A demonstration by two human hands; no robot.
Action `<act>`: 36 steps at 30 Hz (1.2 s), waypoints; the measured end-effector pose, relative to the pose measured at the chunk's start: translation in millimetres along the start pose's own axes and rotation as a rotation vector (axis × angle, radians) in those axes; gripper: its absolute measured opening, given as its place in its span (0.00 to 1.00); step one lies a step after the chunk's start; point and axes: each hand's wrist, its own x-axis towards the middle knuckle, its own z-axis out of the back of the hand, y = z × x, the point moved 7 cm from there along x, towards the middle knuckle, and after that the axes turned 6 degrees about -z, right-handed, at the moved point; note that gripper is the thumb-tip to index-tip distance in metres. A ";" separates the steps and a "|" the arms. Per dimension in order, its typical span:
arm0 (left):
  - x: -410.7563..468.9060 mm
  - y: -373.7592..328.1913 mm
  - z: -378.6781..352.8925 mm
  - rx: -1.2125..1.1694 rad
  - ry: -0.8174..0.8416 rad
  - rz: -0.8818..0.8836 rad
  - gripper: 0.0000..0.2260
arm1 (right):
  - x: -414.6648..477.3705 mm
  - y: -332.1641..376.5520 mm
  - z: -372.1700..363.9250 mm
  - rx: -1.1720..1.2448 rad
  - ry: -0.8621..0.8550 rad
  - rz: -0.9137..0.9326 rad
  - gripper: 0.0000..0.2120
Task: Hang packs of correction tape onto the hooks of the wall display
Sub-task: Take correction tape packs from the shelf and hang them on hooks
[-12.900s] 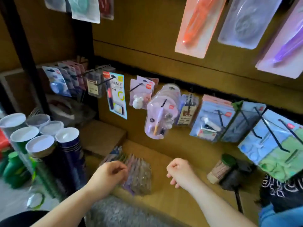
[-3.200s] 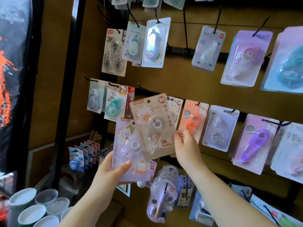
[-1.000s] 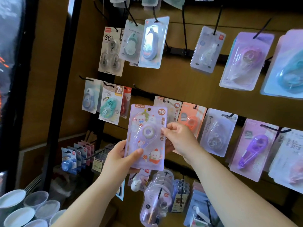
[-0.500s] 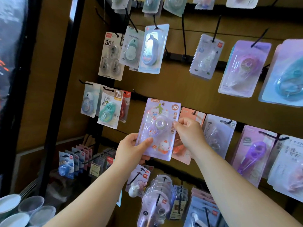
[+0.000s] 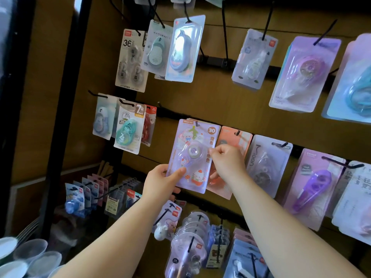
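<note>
My left hand point(image 5: 160, 183) pinched the bottom left corner of the correction tape pack point(image 5: 190, 141). My thumb was on the front and my other fingers were behind it. My right hand point(image 5: 226, 159) pinched the right edge of the same pack, with its fingers curled in. The pack was light purple, with little cat pictures and a round tape wheel in a clear bubble. It stood up straight against the brown wall display point(image 5: 220, 103), in the middle row. The tip of a black hook point(image 5: 196, 123) showed at the hole at the top of the pack. I could not tell how far the pack sat on it. Just beside it on the right hung an orange pack point(image 5: 228, 135), partly hidden by my right hand. Further right hung a clear pack point(image 5: 269, 163) and then a purple pack point(image 5: 313, 185). On the left, apart from my pack, hung a teal pack point(image 5: 128, 131). More packs hung in the rows above and below.
</note>
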 end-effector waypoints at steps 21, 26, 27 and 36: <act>29.1 33.7 -13.0 0.183 -0.059 0.097 0.24 | 19.9 -27.0 -16.5 -0.094 -0.032 -0.114 0.16; -23.1 46.5 12.0 0.215 -0.100 0.108 0.10 | -21.9 -47.7 -19.7 -0.196 0.008 -0.098 0.10; -38.7 51.4 13.4 0.182 -0.068 0.110 0.06 | -32.0 -53.3 -20.7 -0.202 0.026 -0.089 0.09; -169.2 165.3 47.1 0.186 0.067 0.374 0.12 | -136.2 -138.7 -73.3 -0.078 0.317 -0.228 0.15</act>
